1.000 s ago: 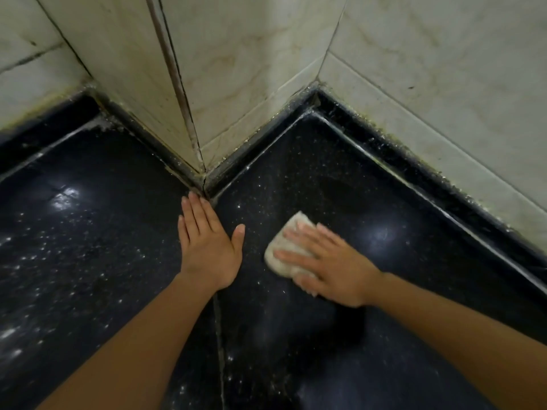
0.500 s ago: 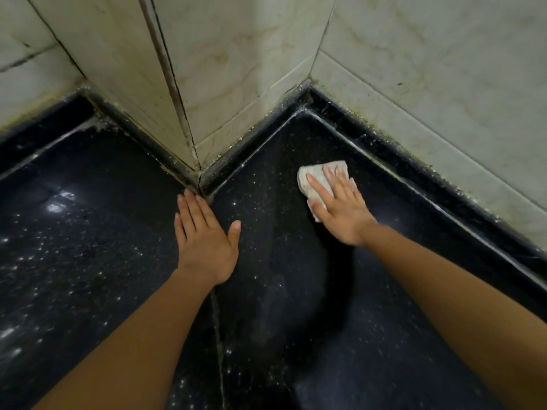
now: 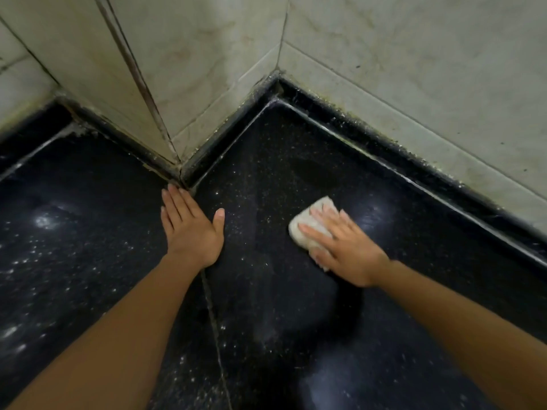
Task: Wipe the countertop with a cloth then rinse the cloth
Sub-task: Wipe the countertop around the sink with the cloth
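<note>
A folded white cloth (image 3: 307, 221) lies on the black speckled countertop (image 3: 266, 306), right of centre. My right hand (image 3: 343, 247) presses flat on top of it, fingers spread toward the upper left, covering its lower right part. My left hand (image 3: 191, 229) rests palm down on the countertop with nothing under it, its fingertips close to the protruding wall corner. A darker wet patch shows on the stone behind the cloth, toward the back corner.
Cream marble-look wall tiles (image 3: 414, 69) rise behind the countertop, with a protruding tiled corner (image 3: 174, 161) at centre left. A raised black rim (image 3: 429, 173) with grimy grout borders the right wall. A seam (image 3: 213, 315) in the stone runs toward me from the left hand.
My right hand has slid the cloth back from near the back corner, toward me and to the right. The left hand has stayed planted in place.
</note>
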A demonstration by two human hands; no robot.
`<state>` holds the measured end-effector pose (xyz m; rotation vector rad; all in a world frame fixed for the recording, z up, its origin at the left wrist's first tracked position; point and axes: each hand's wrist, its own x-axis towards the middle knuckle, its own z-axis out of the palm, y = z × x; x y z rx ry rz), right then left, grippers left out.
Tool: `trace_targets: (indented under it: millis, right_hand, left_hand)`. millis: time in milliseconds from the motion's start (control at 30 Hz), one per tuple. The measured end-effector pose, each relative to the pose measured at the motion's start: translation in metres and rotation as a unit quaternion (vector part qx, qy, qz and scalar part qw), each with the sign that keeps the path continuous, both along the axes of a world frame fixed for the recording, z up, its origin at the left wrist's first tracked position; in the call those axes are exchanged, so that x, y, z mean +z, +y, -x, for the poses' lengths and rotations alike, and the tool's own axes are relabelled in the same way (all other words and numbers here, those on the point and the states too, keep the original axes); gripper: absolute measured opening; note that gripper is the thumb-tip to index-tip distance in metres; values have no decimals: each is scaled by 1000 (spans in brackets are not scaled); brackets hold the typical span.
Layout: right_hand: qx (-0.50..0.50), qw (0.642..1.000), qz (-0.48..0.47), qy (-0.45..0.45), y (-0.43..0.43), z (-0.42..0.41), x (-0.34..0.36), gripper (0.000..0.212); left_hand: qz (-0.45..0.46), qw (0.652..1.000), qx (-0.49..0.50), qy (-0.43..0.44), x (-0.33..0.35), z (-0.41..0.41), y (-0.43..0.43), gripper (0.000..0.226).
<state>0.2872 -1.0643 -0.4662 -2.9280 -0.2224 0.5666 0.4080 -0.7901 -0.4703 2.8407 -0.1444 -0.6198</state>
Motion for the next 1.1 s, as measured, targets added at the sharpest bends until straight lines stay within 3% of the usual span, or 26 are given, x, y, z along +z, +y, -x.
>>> trace_targets:
  millis: [200, 300, 500, 767, 900, 967, 1100]
  right_hand:
    - [-258, 966, 7, 20, -38, -55, 1, 55]
    - [-308, 951, -3, 25, -38, -21, 3, 55]
    - [-295, 954, 12, 52, 5, 65, 9, 54]
    - [-42, 999, 16, 20, 81, 132, -5, 55]
    - [-3, 999, -11, 39, 48, 102, 7, 53]
    - [1, 999, -5, 34, 83, 18, -17, 54]
    - [-102, 995, -7, 19, 87, -38, -12, 57]
  left_hand:
    - [-14, 1000, -1, 3, -4, -2, 0, 84]
    - [-22, 1000, -4, 14, -1, -3, 0, 84]
    - [-33, 999, -18, 14, 1, -2, 0, 85]
    - [-7, 998, -54, 13, 3, 2, 7, 78]
    - [-21, 994, -107, -24, 7, 11, 20, 69]
    - [-73, 994, -57, -64, -7, -10, 86, 68]
    - [-71, 990, -103, -72, -10, -2, 84, 68]
